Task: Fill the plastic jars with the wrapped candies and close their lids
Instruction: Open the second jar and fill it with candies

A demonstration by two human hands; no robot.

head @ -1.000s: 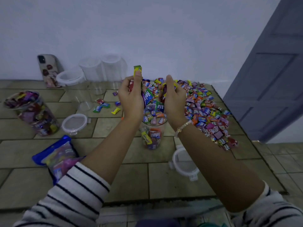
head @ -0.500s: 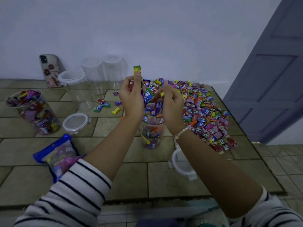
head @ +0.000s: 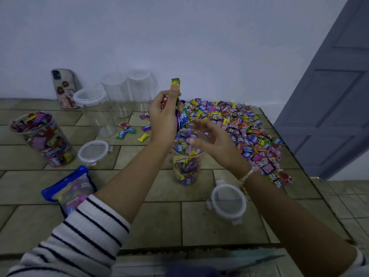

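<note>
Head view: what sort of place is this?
Probably a room in a home: a tiled surface against a plain white wall, a grey panelled door at right, a phone leaning on the wall.

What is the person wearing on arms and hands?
Both arms wear a white knit top with thin dark stripes, the left sleeve and right sleeve pushed up, forearms bare. A pale beaded bracelet circles the right wrist. The left hand and right hand are ungloved; no rings show.
</note>
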